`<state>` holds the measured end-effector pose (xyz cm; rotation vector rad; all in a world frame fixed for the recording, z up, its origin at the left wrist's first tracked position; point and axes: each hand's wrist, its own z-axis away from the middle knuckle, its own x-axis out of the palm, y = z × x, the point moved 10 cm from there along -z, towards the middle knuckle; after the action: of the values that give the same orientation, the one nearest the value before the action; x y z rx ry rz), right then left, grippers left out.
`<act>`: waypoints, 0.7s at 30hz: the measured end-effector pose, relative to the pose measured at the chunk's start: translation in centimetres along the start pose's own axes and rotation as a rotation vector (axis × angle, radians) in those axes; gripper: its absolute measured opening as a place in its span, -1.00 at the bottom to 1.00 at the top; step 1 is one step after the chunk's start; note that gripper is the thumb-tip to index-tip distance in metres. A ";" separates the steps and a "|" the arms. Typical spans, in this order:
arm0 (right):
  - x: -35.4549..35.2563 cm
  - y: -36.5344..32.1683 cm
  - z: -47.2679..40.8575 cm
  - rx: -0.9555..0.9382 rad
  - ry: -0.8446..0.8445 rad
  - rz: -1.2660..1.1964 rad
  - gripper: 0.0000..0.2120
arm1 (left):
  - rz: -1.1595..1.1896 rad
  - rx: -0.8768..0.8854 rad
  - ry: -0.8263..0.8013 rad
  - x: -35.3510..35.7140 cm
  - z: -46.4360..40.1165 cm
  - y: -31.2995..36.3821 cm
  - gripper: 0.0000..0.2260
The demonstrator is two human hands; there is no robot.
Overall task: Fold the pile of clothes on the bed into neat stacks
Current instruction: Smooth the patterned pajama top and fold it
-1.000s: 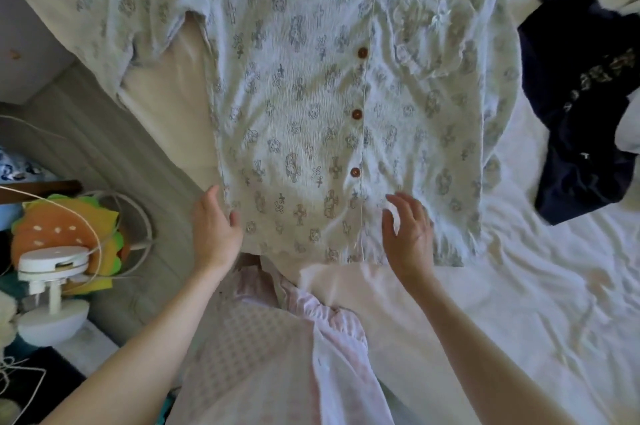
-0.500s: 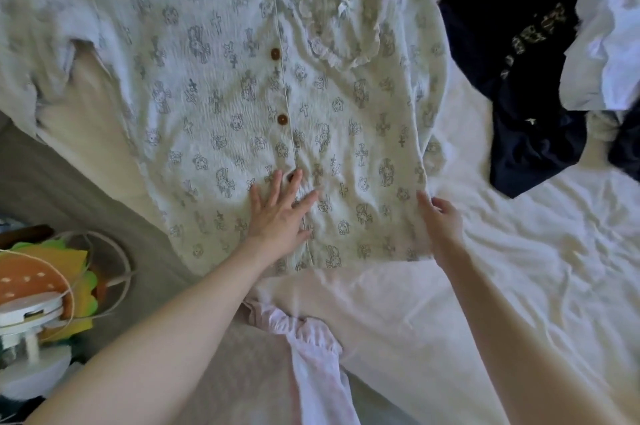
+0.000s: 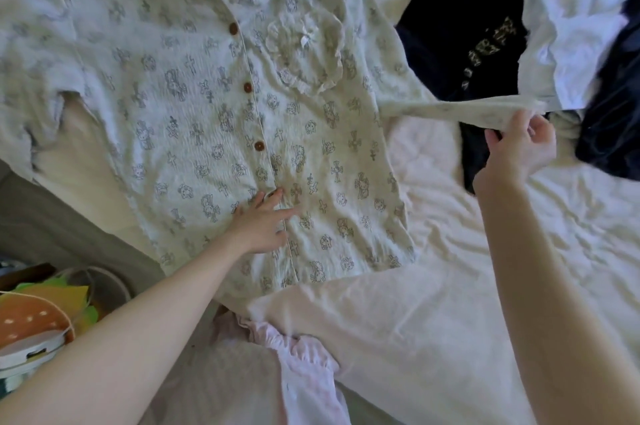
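Shirt lies flat, front up, on bed. Left hand presses its placket, fingers straight. Right hand pinches the sleeve, pulled taut away from shirt's body.

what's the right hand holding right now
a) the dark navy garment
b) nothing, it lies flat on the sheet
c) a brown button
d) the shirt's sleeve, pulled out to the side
d: the right hand pinches the end of the printed shirt's sleeve, stretched out over the dark garment.
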<state>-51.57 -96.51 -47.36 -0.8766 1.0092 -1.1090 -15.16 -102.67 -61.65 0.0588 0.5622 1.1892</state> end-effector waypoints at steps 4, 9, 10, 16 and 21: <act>3.9 -5.1 8.3 -0.483 -0.265 0.226 -0.81 | 0.615 -0.033 0.107 -2.7 1.8 -0.3 -0.62; 9.3 4.0 24.5 -0.719 -1.153 0.556 -0.89 | 1.818 -0.212 0.248 -4.1 3.3 -4.3 -0.48; 9.3 7.2 26.2 -0.667 -1.304 0.682 -0.84 | 1.877 -0.252 0.288 -3.9 3.4 -5.3 -0.46; 8.0 12.7 19.1 -0.189 -0.953 0.836 -0.74 | 1.304 -0.250 0.329 -4.8 2.8 -6.2 -0.53; 10.1 11.0 12.2 -0.306 -0.636 0.997 -0.71 | 1.108 -0.286 0.512 -6.2 1.5 -5.9 -0.82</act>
<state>-35.51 -102.96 -55.83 -0.7331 0.8915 0.1734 -10.94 -110.15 -59.91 -0.2145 0.8325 2.3922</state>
